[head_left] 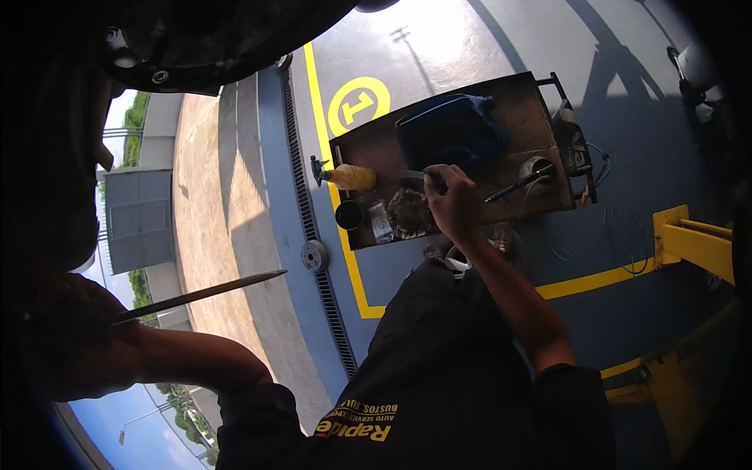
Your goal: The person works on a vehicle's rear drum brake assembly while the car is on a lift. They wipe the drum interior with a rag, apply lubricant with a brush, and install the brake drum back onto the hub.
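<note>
My left hand [82,337], in shadow at the far left, is closed around a long tapered metal bar [200,296] whose thin end points right. Its fingers are dark and hard to make out. Over a brown tray cart [517,205], my right hand [454,196] pinches a dark piece with a curved grey edge [412,175]; most of that piece is hidden by the fingers. Just left of this hand lie a grimy, crumpled-looking lump [410,213] and a clear packet [381,222]. A yellow spray bottle [352,177] lies beyond them, beside a black cup [348,215].
A blue jug [450,129] lies on the cart's far side. A can [536,174] with a brush-like tool [513,188] and a black bottle [572,141] occupy its right end. A round metal disc [314,255] rests by the floor grate [301,172]. Yellow metal arms [697,244] stand right.
</note>
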### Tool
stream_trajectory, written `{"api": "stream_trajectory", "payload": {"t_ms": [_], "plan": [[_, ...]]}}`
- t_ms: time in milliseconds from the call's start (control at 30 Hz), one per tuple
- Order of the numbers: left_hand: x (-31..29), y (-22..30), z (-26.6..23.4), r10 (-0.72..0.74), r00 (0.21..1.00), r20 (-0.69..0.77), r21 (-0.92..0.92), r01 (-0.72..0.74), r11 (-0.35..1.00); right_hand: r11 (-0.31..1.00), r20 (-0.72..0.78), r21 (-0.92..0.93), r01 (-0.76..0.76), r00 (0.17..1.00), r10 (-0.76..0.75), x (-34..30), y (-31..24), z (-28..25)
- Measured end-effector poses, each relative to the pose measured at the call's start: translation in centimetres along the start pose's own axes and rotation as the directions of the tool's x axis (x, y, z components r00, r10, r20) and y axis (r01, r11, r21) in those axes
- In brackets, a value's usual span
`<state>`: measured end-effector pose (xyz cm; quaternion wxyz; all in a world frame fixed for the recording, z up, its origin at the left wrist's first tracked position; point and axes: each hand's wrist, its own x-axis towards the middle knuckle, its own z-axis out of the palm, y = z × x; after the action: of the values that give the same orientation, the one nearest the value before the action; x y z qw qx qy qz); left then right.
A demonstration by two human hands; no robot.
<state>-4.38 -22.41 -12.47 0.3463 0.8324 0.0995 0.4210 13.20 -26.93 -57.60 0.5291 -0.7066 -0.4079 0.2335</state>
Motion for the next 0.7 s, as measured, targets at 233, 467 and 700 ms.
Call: {"api": "stream_trajectory", "payload": {"t_ms": [233,467,700], "plan": [[-37.9,-13.7,-2.1,-0.533,0.137,-0.835,-0.289,0.716,0.636,0.935,0.457,-0.007,0.354,0.833,-0.312,-4.3,-3.1,13.9],[-62.8,-21.6,2.9,-0.758,-0.377,-0.531,-0.837,0.373,0.401,0.824,0.716,-0.236,0.515,0.665,-0.211,-6.0,-0.2,26.3],[-63.6,-29.8,6.4,-0.914,-0.231,-0.334,-0.910,0.332,0.248,0.715,0.820,-0.332,0.615,0.563,-0.104,-7.4,-0.1,34.3]]}}
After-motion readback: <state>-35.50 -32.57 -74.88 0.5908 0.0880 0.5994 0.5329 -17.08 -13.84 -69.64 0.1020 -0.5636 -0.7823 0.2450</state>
